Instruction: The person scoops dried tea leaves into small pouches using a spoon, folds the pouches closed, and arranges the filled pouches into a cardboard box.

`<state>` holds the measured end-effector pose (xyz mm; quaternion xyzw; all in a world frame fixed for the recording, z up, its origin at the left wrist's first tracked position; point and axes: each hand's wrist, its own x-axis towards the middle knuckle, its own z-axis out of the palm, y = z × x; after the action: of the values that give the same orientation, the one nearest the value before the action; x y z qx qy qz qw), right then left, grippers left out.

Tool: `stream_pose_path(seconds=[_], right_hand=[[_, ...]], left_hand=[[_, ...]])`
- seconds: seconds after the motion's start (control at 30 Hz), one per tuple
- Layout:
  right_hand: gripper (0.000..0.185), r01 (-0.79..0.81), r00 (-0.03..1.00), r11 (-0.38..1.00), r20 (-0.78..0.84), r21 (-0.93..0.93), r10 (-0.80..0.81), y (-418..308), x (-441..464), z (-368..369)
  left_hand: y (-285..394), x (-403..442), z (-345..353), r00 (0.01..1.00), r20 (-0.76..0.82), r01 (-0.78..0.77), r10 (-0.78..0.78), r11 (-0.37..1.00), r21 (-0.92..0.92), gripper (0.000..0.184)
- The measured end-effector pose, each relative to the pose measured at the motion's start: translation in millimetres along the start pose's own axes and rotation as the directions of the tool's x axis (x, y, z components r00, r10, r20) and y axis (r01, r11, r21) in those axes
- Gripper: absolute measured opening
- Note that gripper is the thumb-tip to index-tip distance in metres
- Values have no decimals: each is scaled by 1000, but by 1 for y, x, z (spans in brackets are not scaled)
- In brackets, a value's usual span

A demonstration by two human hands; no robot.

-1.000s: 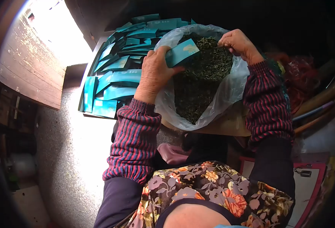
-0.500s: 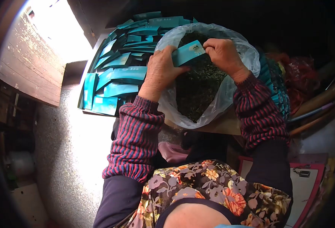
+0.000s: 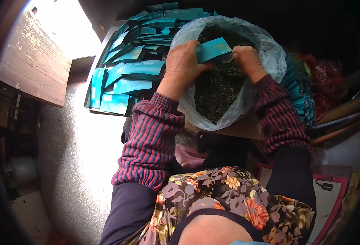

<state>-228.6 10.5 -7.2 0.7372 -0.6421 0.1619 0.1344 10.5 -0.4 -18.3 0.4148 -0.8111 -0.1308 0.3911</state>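
My left hand (image 3: 184, 67) is closed around one end of a teal paper packet (image 3: 214, 50) with a gold print, holding it slanted above a clear plastic bag (image 3: 280, 65). Dark dried leaves (image 3: 216, 92), like loose tea, fill the bag, whose rim is folded outward. Right at the packet's other end is my right hand (image 3: 248, 61), its fingers pinched together. Whatever those fingers hold is too small or hidden to make out.
Many similar teal packets (image 3: 137, 67) lie in rows in a shallow tray on the left. More packets (image 3: 298, 96) stand stacked right of the bag, near red plastic wrapping (image 3: 331, 77) and wooden poles (image 3: 343, 108). A pink-edged board (image 3: 331, 204) leans at the lower right.
My right hand has come slightly down and away from the packet's end, to the right. The packet and my left hand sit a little farther right. The whole view has shifted slightly.
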Motion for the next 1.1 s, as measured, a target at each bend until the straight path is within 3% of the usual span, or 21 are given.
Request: stream_pose_path(seconds=[0.1, 0.17, 0.2, 0.27, 0.3, 0.37, 0.43, 0.5, 0.57, 0.7, 0.9, 1.1], right_hand=[[9, 80, 996, 997, 30, 12, -80, -3, -1, 32], [13, -57, 993, 874, 115, 483, 1, -7, -2, 45], [13, -57, 993, 871, 116, 487, 0, -11, -1, 43], [10, -437, 894, 543, 414, 717, 172, -14, 1, 34], [10, -437, 894, 542, 414, 717, 172, -15, 4, 25], [15, -686, 711, 482, 644, 545, 283, -17, 9, 4], [19, -694, 713, 461, 617, 553, 332, -9, 9, -3], [17, -590, 804, 424, 546, 688, 234, 8, 7, -14], [18, -611, 791, 377, 549, 696, 270, 20, 8, -23], [20, -597, 800, 413, 474, 688, 368, 30, 14, -56], [20, -489, 872, 512, 370, 707, 321, 30, 22, -78], [17, -455, 889, 541, 400, 708, 224, -2, 24, -69]], left_hand=[[4, -1, 1, 1000, -5, -10, 10, 1000, -2, 61], [5, -2, 2, 1000, 2, -25, 25, 1000, -10, 62], [5, -2, 3, 1000, 11, -20, 20, 999, -30, 62], [3, -2, 2, 1000, 18, -15, 15, 999, -50, 62], [4, -1, 0, 999, 34, 10, -9, 999, -42, 63], [4, -1, -2, 998, 49, 28, -26, 999, -38, 63], [2, 0, -2, 999, 17, 51, -49, 996, -77, 64], [1, -1, -1, 999, -4, 40, -40, 996, -83, 63], [-1, -1, 0, 999, -24, 29, -31, 995, -93, 63], [-1, 0, 1, 998, 20, 56, -54, 995, -83, 63], [1, -1, 2, 998, 30, 63, -62, 997, -41, 63], [5, 1, 2, 997, 42, 67, -66, 997, -35, 63]])
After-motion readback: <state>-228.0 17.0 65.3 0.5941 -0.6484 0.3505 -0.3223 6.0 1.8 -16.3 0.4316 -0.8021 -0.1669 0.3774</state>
